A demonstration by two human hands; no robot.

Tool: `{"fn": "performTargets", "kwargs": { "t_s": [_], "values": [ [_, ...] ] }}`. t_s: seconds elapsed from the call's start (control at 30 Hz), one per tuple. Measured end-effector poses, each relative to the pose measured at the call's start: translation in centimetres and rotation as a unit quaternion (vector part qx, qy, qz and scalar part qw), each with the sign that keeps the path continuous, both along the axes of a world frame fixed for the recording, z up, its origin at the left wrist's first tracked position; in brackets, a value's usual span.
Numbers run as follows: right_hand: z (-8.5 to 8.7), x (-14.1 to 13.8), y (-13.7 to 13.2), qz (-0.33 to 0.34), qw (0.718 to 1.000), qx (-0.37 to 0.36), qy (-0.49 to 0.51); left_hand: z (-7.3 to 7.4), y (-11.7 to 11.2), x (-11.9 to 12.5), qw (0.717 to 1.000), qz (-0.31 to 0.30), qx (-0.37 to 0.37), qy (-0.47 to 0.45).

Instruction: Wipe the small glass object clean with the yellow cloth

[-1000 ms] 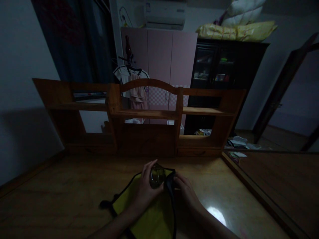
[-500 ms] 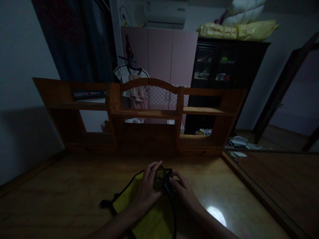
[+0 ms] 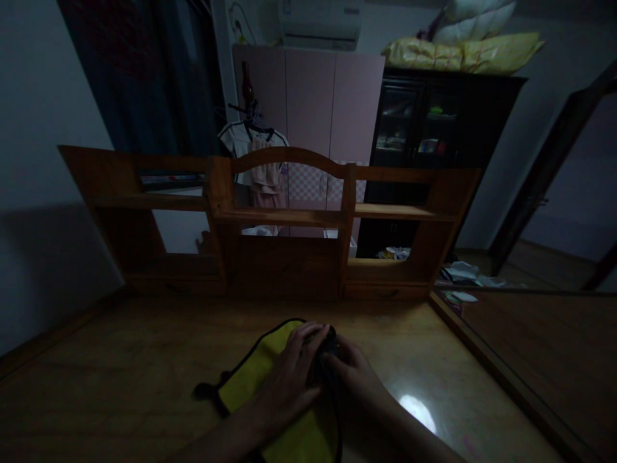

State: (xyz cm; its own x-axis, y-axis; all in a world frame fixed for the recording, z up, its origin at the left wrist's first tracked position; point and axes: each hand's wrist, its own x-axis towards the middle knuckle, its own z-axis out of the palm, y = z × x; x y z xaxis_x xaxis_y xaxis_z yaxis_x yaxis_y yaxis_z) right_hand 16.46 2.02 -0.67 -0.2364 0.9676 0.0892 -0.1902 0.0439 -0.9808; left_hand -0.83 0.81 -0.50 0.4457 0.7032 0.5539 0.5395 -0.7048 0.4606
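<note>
A yellow cloth (image 3: 255, 373) with a black edge lies spread on the wooden desk, a dark tab at its left corner. Its far right end is bunched into a dark fold (image 3: 330, 350) between my hands. My left hand (image 3: 292, 376) lies over the cloth, its fingers curved together around the left side of the bunched part. From the right, my right hand (image 3: 357, 370) pinches the dark fold with thumb and fingers. Whatever lies inside the fold is covered by the fingers and too dark to make out.
Behind the cloth, a wooden shelf unit (image 3: 289, 220) stands along the back of the desk (image 3: 144, 354). A raised wooden edge (image 3: 482, 350) runs down the right side. Farther off are a pink wardrobe (image 3: 308, 96) and a black cabinet (image 3: 463, 116).
My left fingers have closed over the shiny dark thing that showed on the cloth, hiding it. The dark edge is now folded between both hands, and my right hand has moved slightly left.
</note>
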Motion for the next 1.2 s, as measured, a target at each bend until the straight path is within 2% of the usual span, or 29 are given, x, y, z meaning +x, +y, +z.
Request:
{"fn": "performTargets", "kwargs": {
  "t_s": [0.2, 0.37, 0.63, 0.9, 1.2],
  "values": [
    [0.3, 0.1, 0.0, 0.015, 0.999, 0.031, -0.025, 0.1, 0.0, 0.1, 1.000, 0.006, 0.001, -0.006],
    [0.6, 0.0, -0.2, 0.012, 1.000, 0.015, -0.021, 0.0, 0.0, 0.1, 1.000, 0.006, 0.000, -0.011],
    [0.5, 0.1, -0.1, 0.023, 0.999, 0.044, -0.018, 0.1, -0.3, 0.3, 0.999, 0.036, -0.030, -0.023],
    [0.4, 0.1, -0.1, 0.019, 0.999, 0.032, -0.031, 0.4, -0.3, 0.5, 0.996, 0.055, -0.052, -0.043],
    [1.2, 0.1, -0.6, 0.027, 0.998, 0.045, -0.036, 0.6, -0.3, 0.6, 0.995, 0.066, -0.065, -0.047]
  ]
}}
